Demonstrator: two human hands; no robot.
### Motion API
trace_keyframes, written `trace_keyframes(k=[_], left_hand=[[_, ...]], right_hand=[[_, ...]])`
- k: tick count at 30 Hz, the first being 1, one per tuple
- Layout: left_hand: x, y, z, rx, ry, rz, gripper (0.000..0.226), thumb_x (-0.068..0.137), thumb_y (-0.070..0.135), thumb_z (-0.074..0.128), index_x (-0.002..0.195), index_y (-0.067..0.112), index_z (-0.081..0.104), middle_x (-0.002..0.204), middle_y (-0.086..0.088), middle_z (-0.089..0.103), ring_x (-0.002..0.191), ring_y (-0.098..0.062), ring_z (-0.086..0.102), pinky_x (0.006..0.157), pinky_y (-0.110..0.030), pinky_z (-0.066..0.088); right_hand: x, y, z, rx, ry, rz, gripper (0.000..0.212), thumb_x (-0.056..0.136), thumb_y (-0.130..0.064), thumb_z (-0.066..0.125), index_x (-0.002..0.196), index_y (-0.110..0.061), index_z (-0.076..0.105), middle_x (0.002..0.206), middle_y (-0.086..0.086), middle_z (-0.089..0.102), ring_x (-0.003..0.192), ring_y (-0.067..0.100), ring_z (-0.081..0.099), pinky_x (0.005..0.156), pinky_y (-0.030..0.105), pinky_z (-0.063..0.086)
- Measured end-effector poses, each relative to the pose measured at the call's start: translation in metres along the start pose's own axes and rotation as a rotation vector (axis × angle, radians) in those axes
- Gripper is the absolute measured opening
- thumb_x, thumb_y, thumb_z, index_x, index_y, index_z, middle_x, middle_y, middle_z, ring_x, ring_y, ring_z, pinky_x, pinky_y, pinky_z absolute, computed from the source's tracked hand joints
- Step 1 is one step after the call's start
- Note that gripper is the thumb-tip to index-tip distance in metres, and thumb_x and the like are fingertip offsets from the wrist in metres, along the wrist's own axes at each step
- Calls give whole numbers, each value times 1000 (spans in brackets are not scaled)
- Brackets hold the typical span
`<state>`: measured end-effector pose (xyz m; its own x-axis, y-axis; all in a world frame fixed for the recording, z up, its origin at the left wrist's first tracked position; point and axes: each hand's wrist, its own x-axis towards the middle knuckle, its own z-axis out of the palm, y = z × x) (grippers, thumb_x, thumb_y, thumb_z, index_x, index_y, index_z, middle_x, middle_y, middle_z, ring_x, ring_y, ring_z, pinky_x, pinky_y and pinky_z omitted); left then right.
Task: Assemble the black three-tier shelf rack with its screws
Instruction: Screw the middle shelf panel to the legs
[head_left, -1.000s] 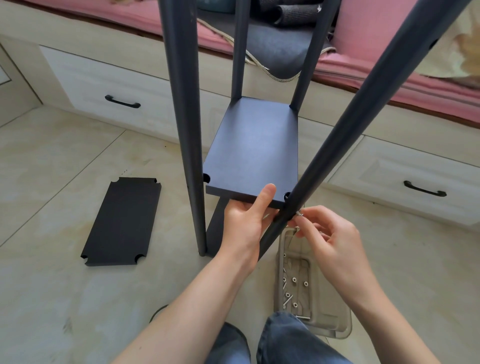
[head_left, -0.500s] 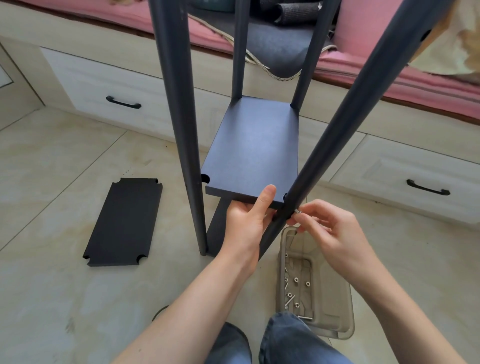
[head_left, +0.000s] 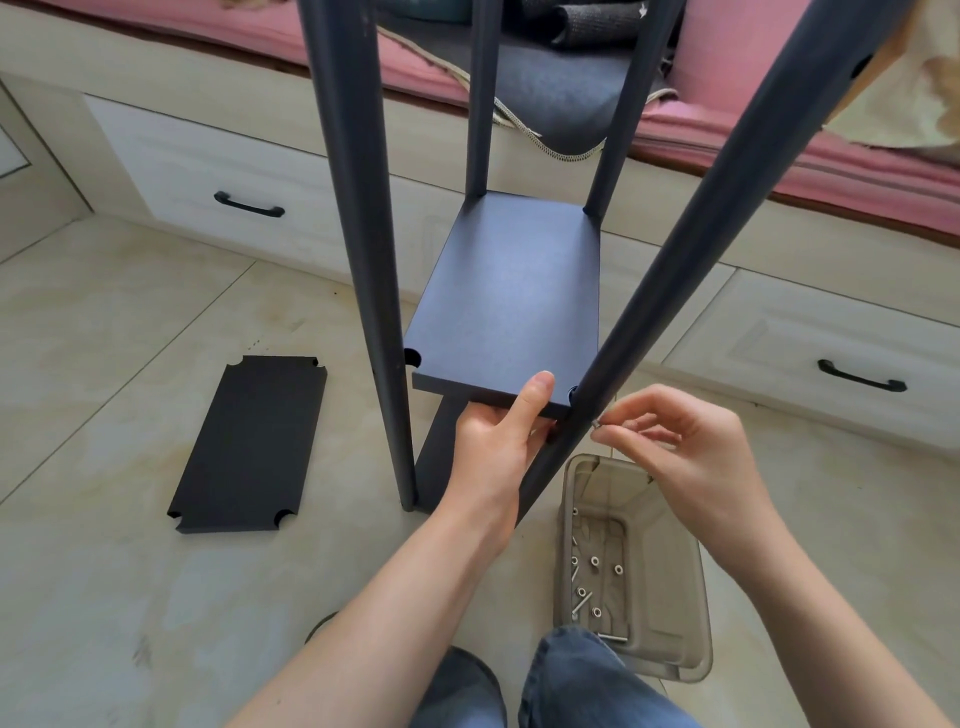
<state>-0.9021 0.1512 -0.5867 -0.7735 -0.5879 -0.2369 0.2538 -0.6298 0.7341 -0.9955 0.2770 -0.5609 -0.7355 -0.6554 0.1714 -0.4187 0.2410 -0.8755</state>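
Gripping the near edge of the shelf board (head_left: 506, 306), the left hand (head_left: 496, 452) has its thumb lying on top and its fingers curled underneath, beside the near right pole (head_left: 691, 249). The right hand (head_left: 685, 457) pinches a small screw (head_left: 597, 423) narrowly between thumb and fingertips, its tip against that pole just below the board. Near the right hand, a clear tray (head_left: 675, 597) on the floor holds more screws. A spare board (head_left: 249, 441) lies flat at left.
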Motion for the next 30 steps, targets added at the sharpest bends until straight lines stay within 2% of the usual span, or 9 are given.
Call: trace_keyframes(k=[2, 7, 11, 16, 19, 22, 26, 28, 30], left_hand=[[0, 0, 0, -6, 5, -2, 12, 99, 19, 63, 110, 15, 68, 105, -7, 78, 92, -21, 76, 70, -18, 57], [1, -1, 1, -6, 7, -9, 18, 98, 20, 64, 114, 11, 67, 107, -10, 78, 94, -25, 76, 71, -20, 57], [1, 0, 2, -12, 5, -5, 21, 99, 19, 63, 116, 7, 66, 110, -15, 76, 94, -26, 76, 71, -19, 57], [0, 1, 2, -15, 10, -8, 13, 99, 19, 63, 109, 12, 68, 105, -10, 78, 90, -23, 76, 69, -19, 57], [1, 0, 2, -5, 21, -11, 12, 99, 19, 64, 108, 14, 69, 107, -9, 78, 93, -23, 76, 71, -19, 56], [2, 0, 2, -11, 21, -15, 12, 99, 19, 64, 107, 13, 69, 107, -10, 77, 93, -24, 76, 71, -20, 57], [2, -1, 2, -22, 26, -21, 11, 99, 18, 64, 106, 12, 70, 103, -9, 78, 89, -20, 76, 71, -20, 57], [3, -1, 1, -17, 23, -25, 14, 99, 19, 64, 108, 10, 70, 104, -9, 78, 90, -21, 75, 72, -21, 57], [3, -1, 1, -12, 23, -26, 15, 99, 20, 64, 109, 10, 70, 104, -8, 78, 91, -21, 76, 72, -21, 57]], right_hand=[[-5, 1, 6, 19, 52, 4, 16, 78, -7, 80, 75, -19, 70, 76, -4, 72, 66, 12, 64, 66, 32, 52], [-13, 4, 20, 179, 135, 189, 11, 88, -17, 72, 78, -16, 75, 72, -1, 75, 62, 5, 64, 61, 15, 50], [-12, 0, 24, 189, 152, 262, 24, 94, -29, 65, 78, -15, 76, 72, 0, 75, 68, 16, 69, 66, 21, 55], [-14, -5, 18, -31, 76, 174, 14, 93, -19, 67, 81, -22, 74, 75, -9, 75, 72, 9, 70, 77, 40, 58], [-11, -9, 11, -115, 27, 110, 15, 91, -14, 68, 79, -21, 73, 73, -9, 74, 69, 8, 68, 75, 42, 57], [-14, -12, 10, -264, 13, 43, 20, 95, -20, 62, 78, -17, 72, 72, -7, 72, 71, 16, 67, 72, 43, 53], [-21, -18, 17, -730, -32, -32, 31, 101, -33, 42, 78, -15, 52, 77, 0, 61, 82, 33, 58, 62, 40, 39], [-19, -21, 18, -792, -43, -19, 29, 102, -32, 39, 77, -18, 43, 76, -2, 51, 84, 32, 53, 62, 38, 28], [-18, -21, 20, -803, -30, -12, 25, 102, -32, 37, 80, -20, 41, 80, -4, 45, 84, 30, 50, 64, 37, 26]])
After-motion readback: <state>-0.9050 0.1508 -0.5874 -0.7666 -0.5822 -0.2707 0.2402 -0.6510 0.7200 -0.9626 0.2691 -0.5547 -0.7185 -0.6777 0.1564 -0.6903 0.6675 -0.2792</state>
